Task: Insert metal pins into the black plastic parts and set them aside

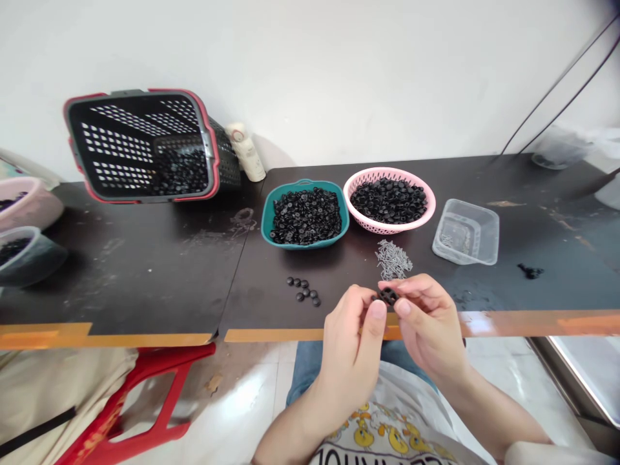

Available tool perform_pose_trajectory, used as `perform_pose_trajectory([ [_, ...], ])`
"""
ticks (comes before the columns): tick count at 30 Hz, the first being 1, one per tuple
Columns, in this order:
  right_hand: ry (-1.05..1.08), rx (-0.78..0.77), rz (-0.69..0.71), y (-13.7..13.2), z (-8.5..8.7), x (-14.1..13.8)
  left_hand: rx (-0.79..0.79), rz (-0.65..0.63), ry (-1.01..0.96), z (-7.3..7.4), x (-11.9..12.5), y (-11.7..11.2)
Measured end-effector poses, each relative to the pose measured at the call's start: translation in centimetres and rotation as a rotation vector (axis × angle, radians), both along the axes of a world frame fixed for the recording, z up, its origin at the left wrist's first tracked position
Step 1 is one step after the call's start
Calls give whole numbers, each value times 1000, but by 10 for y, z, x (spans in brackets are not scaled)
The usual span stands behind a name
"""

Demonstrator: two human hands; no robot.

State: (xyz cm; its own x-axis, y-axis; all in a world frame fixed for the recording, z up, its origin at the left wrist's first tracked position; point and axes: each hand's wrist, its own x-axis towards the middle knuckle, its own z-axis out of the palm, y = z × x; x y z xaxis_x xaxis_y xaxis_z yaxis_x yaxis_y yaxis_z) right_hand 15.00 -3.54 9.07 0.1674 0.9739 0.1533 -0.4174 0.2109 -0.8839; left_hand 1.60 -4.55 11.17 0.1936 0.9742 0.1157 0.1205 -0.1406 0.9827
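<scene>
Head view: left hand and right hand pinch a black part near the table edge; pins lie just beyond, caps left, open tabletop between caps and bowls

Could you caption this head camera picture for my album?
Left fingers and right fingers hold a black part near metal pins, a teal tub and a pink basket.

The black part was formed in plastic-looking material, the pins in grey metal; the tub was moulded in smooth, translucent plastic.
</scene>
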Motion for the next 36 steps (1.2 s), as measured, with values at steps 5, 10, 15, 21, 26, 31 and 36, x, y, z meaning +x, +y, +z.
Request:
perform_pose_trajectory([
  [5,-18,5,9,-1,-1,1,2,6,10,0,0,1],
  [10,-71,-12,-10,-2,-2,1,9,-15,26,0,-1,1],
  [15,-68,-10,-12,-1,-1,2,1,-25,49,2,-1,1],
  [21,-58,-12,4,-1,-3,3,4,-22,47,1,-1,3],
  [26,-87,5,44,-4,-3,4,73,-21,23,1,-2,9],
  [31,-34,-29,112,-8,3,2,-53,-59,-167,6,0,11],
  [36,49,-89,178,-9,10,-2,-233,-143,-263,8,-3,8],
])
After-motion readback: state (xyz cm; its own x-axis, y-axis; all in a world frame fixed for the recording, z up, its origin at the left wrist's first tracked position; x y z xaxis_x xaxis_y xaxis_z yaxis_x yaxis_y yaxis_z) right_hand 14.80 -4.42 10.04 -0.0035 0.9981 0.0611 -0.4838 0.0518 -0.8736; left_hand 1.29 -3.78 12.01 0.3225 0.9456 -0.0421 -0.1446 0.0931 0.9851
